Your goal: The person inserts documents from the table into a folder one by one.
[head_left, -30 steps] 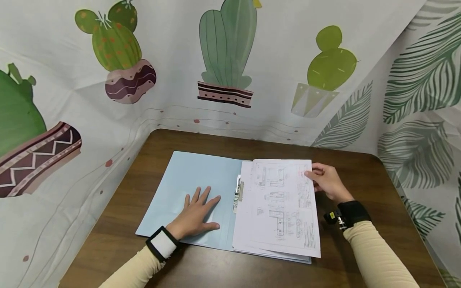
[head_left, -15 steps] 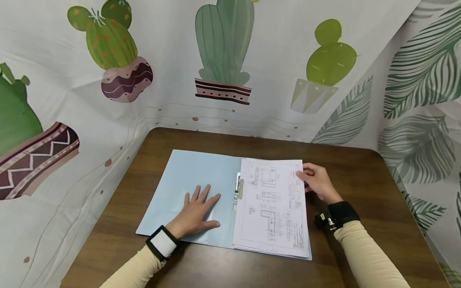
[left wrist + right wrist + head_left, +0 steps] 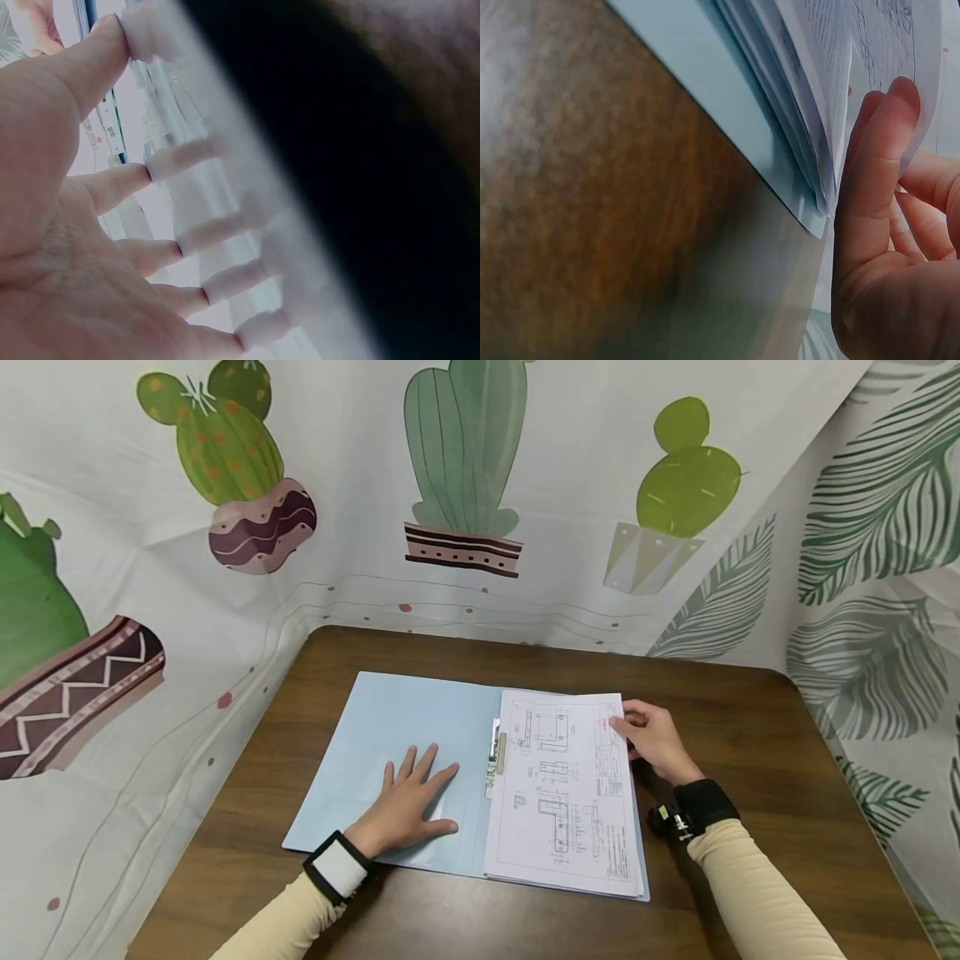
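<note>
A light blue folder [image 3: 390,727] lies open on the brown table [image 3: 750,760]. My left hand [image 3: 411,797] lies flat on its left inner cover, fingers spread and straight; the left wrist view shows those fingertips [image 3: 180,157] pressing on the pale surface. A stack of white sheets with technical drawings [image 3: 562,793] sits on the right half, next to the metal clip [image 3: 497,760] at the spine. My right hand [image 3: 628,727] pinches the stack's upper right corner. In the right wrist view its thumb [image 3: 874,172] lies against the top sheets [image 3: 832,82], which are lifted slightly off the folder's back cover [image 3: 705,67].
Cloth printed with cacti [image 3: 465,468] and leaves [image 3: 877,510] walls in the table at the back and on both sides. Bare wood shows to the right of the folder and along the front edge [image 3: 525,927].
My right hand has drawn the top sheet leftward, so it now lines up with the stack instead of overhanging at the right. The left hand has stayed in place.
</note>
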`<move>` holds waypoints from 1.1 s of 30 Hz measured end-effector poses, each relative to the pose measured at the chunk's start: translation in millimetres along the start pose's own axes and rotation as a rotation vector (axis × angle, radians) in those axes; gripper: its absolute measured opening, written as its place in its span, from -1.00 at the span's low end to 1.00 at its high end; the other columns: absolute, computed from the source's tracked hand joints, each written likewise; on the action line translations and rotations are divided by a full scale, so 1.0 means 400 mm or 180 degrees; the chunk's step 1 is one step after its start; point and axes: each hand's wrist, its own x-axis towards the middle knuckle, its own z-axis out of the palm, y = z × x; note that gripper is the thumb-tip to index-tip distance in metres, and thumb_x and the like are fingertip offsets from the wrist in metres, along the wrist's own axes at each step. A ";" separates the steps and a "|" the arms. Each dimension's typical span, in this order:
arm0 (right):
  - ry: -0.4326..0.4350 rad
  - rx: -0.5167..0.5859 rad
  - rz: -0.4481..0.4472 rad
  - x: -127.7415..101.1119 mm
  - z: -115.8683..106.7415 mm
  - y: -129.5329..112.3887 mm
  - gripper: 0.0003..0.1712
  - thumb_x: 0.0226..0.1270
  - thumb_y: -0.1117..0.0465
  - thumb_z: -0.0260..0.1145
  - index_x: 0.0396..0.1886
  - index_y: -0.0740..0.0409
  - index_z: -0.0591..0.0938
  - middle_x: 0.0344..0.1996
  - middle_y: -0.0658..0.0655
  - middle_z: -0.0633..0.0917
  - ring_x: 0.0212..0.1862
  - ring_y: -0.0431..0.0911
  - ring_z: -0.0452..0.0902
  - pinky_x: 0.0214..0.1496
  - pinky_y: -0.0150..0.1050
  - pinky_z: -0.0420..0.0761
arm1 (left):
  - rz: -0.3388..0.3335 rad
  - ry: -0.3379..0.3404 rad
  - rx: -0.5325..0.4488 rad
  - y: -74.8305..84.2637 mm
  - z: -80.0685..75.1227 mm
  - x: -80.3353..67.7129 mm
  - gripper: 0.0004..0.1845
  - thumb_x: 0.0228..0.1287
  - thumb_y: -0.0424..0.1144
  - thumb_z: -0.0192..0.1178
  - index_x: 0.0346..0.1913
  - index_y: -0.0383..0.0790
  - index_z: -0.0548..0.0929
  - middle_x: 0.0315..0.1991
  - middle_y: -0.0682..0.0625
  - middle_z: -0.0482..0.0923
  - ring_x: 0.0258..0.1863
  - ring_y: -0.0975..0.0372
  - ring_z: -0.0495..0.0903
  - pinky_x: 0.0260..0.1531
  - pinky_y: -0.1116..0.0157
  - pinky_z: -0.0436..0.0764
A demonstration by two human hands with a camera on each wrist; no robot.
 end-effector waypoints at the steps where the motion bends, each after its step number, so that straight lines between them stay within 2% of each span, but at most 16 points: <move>1: 0.0012 0.0006 0.0003 0.001 0.001 0.000 -0.65 0.52 0.24 0.30 0.20 0.27 0.60 -0.13 0.37 0.71 -0.37 0.00 0.68 -0.48 -0.08 0.71 | -0.0004 0.0002 -0.0002 0.001 0.000 0.000 -0.06 0.13 0.26 0.45 0.52 -0.08 0.42 0.59 -0.36 0.05 0.54 -0.42 -0.10 0.29 -0.52 -0.05; 15: 0.0042 -0.0129 -0.0002 -0.005 0.007 0.008 -0.63 0.50 0.25 0.32 0.22 0.26 0.59 -0.14 0.37 0.70 -0.37 0.02 0.67 -0.45 -0.07 0.72 | 0.0015 0.0007 0.0034 -0.002 -0.001 -0.001 -0.06 0.14 0.28 0.43 0.52 -0.07 0.41 0.59 -0.36 0.05 0.54 -0.42 -0.10 0.30 -0.52 -0.04; 22: 0.0194 -0.0239 0.0086 0.001 0.015 0.017 -0.65 0.49 0.24 0.34 0.19 0.23 0.62 -0.16 0.32 0.70 -0.37 0.00 0.66 -0.48 -0.12 0.70 | -0.0019 -0.0007 0.0007 0.000 0.001 -0.001 -0.06 0.13 0.26 0.45 0.52 -0.07 0.41 0.60 -0.35 0.04 0.54 -0.41 -0.10 0.30 -0.51 -0.05; 33: 0.0399 -0.0440 0.0037 -0.008 0.028 0.012 -0.68 0.47 0.16 0.36 0.10 0.22 0.63 -0.21 0.29 0.72 -0.35 0.07 0.63 -0.47 -0.19 0.65 | -0.0013 -0.0004 0.0013 0.002 -0.002 -0.004 -0.06 0.14 0.26 0.45 0.52 -0.08 0.41 0.59 -0.36 0.04 0.55 -0.41 -0.11 0.30 -0.51 -0.05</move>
